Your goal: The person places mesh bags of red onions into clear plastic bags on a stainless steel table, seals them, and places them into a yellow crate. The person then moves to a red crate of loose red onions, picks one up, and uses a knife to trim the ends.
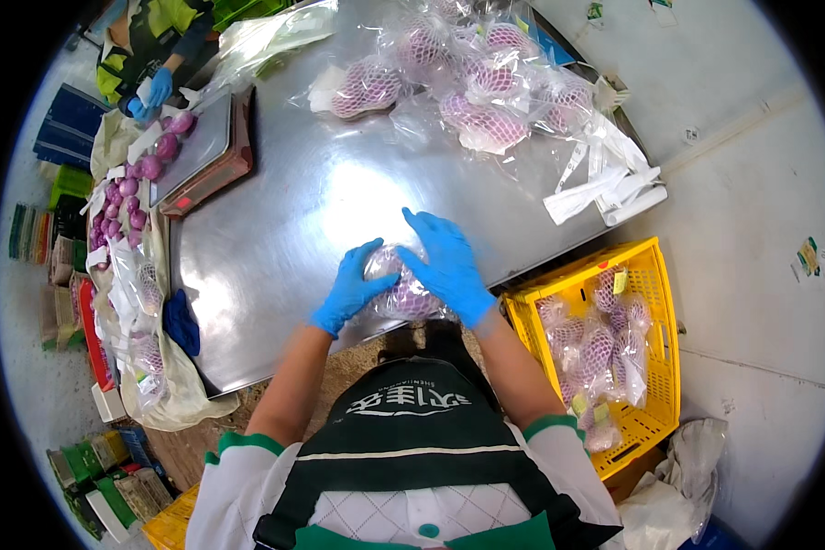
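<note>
A clear plastic bag of purple onions in white foam netting (412, 295) lies at the near edge of the steel table. My left hand (357, 285), in a blue glove, grips its left side with thumb and fingers. From the right, my right hand (450, 265), also gloved, holds it with the thumb over the top and the fingers stretched past its far side. Farther off, a pile of similar bagged onions (491, 82) covers the far right part of the steel table (282, 227).
White paper strips (612, 182) lie at the table's right corner. A yellow crate (667, 385) with several bagged onions stands below them. A weighing scale (206, 151) sits at left, beside loose purple onions (130, 185). A co-worker's gloved hands (155, 93) are beyond it. A dark blue cloth (180, 322) hangs over the left edge.
</note>
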### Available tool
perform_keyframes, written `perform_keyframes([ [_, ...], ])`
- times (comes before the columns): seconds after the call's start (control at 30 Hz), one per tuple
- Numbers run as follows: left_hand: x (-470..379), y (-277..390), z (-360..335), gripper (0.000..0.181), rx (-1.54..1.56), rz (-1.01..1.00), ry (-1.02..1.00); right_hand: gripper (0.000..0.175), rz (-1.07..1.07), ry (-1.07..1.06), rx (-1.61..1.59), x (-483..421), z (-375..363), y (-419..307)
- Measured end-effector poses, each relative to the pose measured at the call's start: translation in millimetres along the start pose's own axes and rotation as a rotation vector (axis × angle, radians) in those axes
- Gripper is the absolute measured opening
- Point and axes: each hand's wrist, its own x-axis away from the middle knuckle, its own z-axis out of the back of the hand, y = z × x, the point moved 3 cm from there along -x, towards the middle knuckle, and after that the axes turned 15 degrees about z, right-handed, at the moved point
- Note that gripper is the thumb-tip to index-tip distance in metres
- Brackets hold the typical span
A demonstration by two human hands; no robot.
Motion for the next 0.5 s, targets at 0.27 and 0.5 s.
perform_keyframes([
  [0.27,25,63,-12,0.085,0.663,0.020,-0.354,0.054,-0.412,-0.281,-0.885,6,-33,44],
  [0.5,-123,146,-19,0.082,-0.211,-0.492,0.368,0.026,-0.882,0.262,-0.584,178,161,98],
])
